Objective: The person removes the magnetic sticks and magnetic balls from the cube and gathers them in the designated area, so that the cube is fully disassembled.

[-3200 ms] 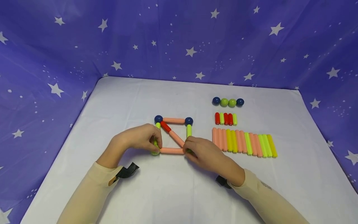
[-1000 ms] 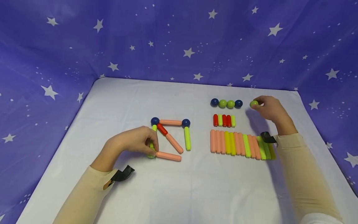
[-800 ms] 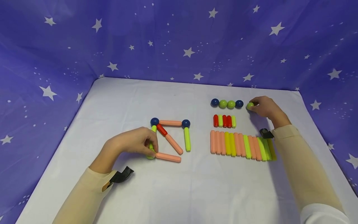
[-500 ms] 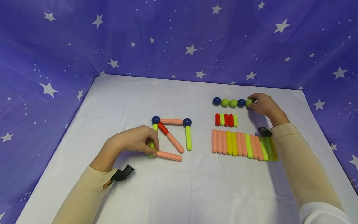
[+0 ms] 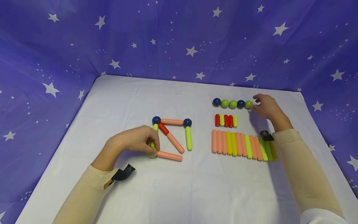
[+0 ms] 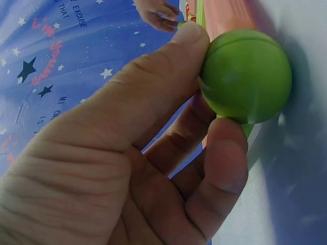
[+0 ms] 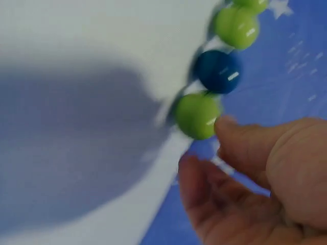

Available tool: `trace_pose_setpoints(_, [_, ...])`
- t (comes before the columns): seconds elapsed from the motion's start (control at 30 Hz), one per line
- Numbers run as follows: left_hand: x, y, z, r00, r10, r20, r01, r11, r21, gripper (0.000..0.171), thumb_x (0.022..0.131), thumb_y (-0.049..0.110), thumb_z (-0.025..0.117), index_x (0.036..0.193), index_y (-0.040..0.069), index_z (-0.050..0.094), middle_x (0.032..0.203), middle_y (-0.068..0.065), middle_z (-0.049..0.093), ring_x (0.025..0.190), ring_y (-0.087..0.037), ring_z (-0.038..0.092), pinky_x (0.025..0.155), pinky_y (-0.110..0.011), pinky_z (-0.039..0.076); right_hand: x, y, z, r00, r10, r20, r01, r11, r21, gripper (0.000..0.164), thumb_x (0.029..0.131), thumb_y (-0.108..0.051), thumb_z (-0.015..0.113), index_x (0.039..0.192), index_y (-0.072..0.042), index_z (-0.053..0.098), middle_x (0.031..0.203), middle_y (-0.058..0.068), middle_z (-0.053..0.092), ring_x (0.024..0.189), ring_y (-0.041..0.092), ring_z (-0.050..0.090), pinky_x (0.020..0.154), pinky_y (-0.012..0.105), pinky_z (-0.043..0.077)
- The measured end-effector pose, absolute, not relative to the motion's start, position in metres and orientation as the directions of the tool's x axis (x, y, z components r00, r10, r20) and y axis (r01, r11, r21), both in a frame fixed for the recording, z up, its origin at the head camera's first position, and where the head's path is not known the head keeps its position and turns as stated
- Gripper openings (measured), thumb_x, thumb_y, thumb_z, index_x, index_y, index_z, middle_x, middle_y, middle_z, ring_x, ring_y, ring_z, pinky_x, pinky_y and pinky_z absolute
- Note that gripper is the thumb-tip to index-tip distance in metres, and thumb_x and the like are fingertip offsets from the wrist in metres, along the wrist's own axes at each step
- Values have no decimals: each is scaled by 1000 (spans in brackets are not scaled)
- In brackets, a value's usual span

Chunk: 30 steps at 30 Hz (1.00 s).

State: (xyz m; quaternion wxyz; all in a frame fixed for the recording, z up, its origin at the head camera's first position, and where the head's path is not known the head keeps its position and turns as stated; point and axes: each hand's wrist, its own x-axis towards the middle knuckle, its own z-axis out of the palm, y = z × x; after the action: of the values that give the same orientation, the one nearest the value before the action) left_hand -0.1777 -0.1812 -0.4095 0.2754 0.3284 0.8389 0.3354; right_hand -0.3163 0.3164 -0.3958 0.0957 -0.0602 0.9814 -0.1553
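Observation:
My left hand (image 5: 139, 140) pinches a green ball (image 6: 248, 76) between thumb and fingers at the near-left corner of a rod-and-ball frame. From that ball a pink rod (image 5: 169, 156) runs right, and a light-green rod goes up to a blue ball (image 5: 156, 120), partly hidden by my fingers. A red rod (image 5: 163, 128) and a pink rod (image 5: 175, 143) slant inward from that blue ball. My right hand (image 5: 267, 105) is spread just right of a green ball (image 7: 198, 116), the end one in a row of blue and green balls; its fingers hold nothing.
Short red and light-green rods (image 5: 226, 121) lie below the ball row. Nearer me is a row of longer pink, yellow and green rods (image 5: 241, 144), its right end under my right sleeve. A second blue ball (image 5: 187, 123) joins a top pink rod and a light-green rod (image 5: 188, 138).
My right hand has taken a green ball away from the frame's near-right corner, set it at the right end of the ball row and let go. My left hand keeps its grip.

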Motion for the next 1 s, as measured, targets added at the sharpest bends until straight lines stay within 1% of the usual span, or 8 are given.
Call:
trace_pose_setpoints(0.1, [-178,-181,-408,-632,737,-238,371,558,742,11,78,16,83,84,20,74,80,10,64,67,-11,57,60,-27,50,-294,291,-384,-981,-171,-89,-137,942,-306,42,96,-14,56,131,9,49,119,33,52,108,48,48,91,61,40])
trace_pose_setpoints(0.2, [-178,-181,-406,-634,737,-236,373,559,741,11,78,16,83,85,20,74,80,10,64,67,-11,57,60,-27,50,-262,244,-373,-967,-251,-47,-220,911,-349,35,96,-19,59,123,4,57,108,23,59,93,37,56,81,53,48])
trace_pose_setpoints(0.3, [-177,-182,-406,-634,735,-240,370,561,741,11,79,16,83,85,19,74,79,10,64,67,-11,57,60,-27,49,-230,191,-372,-919,-387,-76,-326,854,-406,34,96,-24,61,122,-3,60,97,10,65,79,24,59,71,40,52])
trace_pose_setpoints(0.4, [-177,-182,-407,-635,733,-243,366,563,741,11,79,16,83,85,19,74,80,10,64,66,-11,56,59,-27,49,-204,143,-380,-870,-468,-155,-359,816,-453,39,95,-32,62,126,-9,59,89,3,65,70,17,59,64,33,51])
trace_pose_setpoints(0.53, [-177,-182,-410,-627,743,-236,367,548,752,13,78,16,84,86,20,74,82,7,65,67,-12,56,59,-27,49,-184,100,-400,-871,-444,-210,-328,845,-423,45,92,-38,67,126,-11,56,76,1,60,60,16,55,51,28,45])
trace_pose_setpoints(0.7, [-177,-182,-410,-614,758,-221,374,525,764,16,76,13,85,85,21,74,82,4,65,66,-13,57,59,-27,49,-174,84,-414,-907,-378,-188,-298,889,-347,48,86,-29,75,124,-9,54,73,3,55,58,19,53,47,27,40])
trace_pose_setpoints(0.87, [-176,-184,-409,-613,759,-218,380,526,761,16,76,13,85,84,21,74,81,6,65,67,-13,56,59,-27,49,-170,89,-417,-903,-395,-171,-305,867,-395,46,84,-17,72,126,-8,55,73,3,56,59,20,52,48,28,40])
trace_pose_setpoints(1.0, [-174,-186,-411,-615,764,-194,399,514,759,16,76,14,85,85,22,74,83,7,65,67,-12,56,59,-26,49,-167,105,-418,-905,-401,-144,-306,846,-436,43,81,-14,68,122,-13,56,69,0,55,57,17,51,49,28,41])
